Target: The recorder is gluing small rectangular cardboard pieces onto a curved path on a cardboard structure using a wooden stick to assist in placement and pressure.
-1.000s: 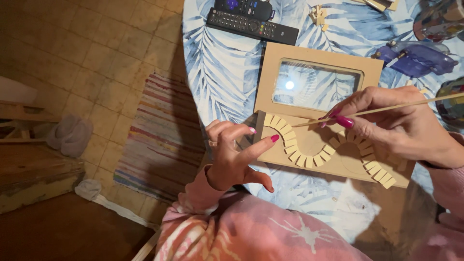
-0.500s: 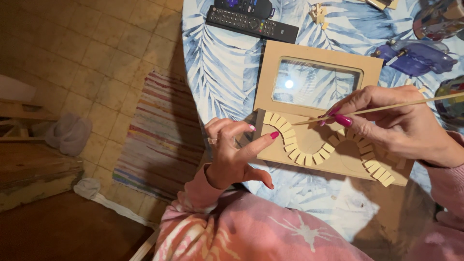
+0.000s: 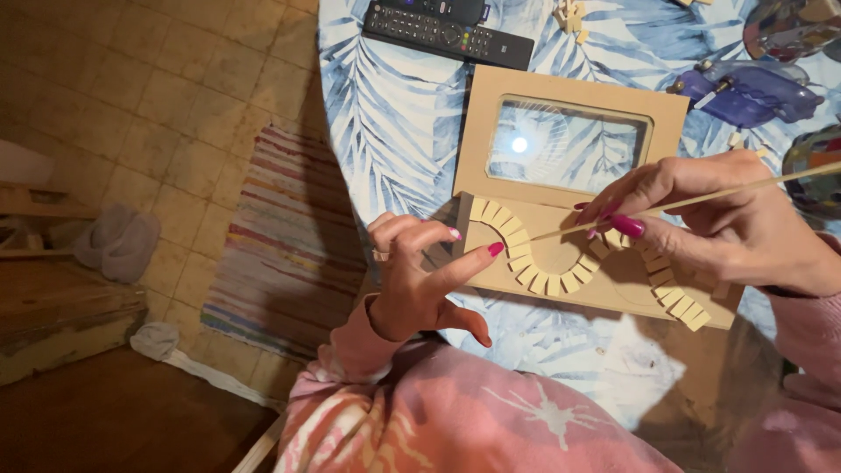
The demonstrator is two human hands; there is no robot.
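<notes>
A flat wooden board (image 3: 569,188) with a rectangular window lies on the table. A wavy row of several small wooden tiles (image 3: 526,258) curves across its lower part. My left hand (image 3: 420,280) rests at the board's left edge, index finger stretched out and touching the board beside the tiles, the other fingers loosely curled, holding nothing. My right hand (image 3: 718,223) pinches a thin wooden stick (image 3: 701,200) whose tip points at the tiles near the middle of the wave.
The table carries a blue leaf-print cloth (image 3: 394,114). Two black remote controls (image 3: 447,35) lie at the far edge. Purple plastic pieces (image 3: 745,88) and paint palettes (image 3: 788,26) sit at the far right. A striped rug (image 3: 272,236) covers the tiled floor on the left.
Both hands stay almost where they were. The view has shifted slightly; the stick tip still rests at the tile row.
</notes>
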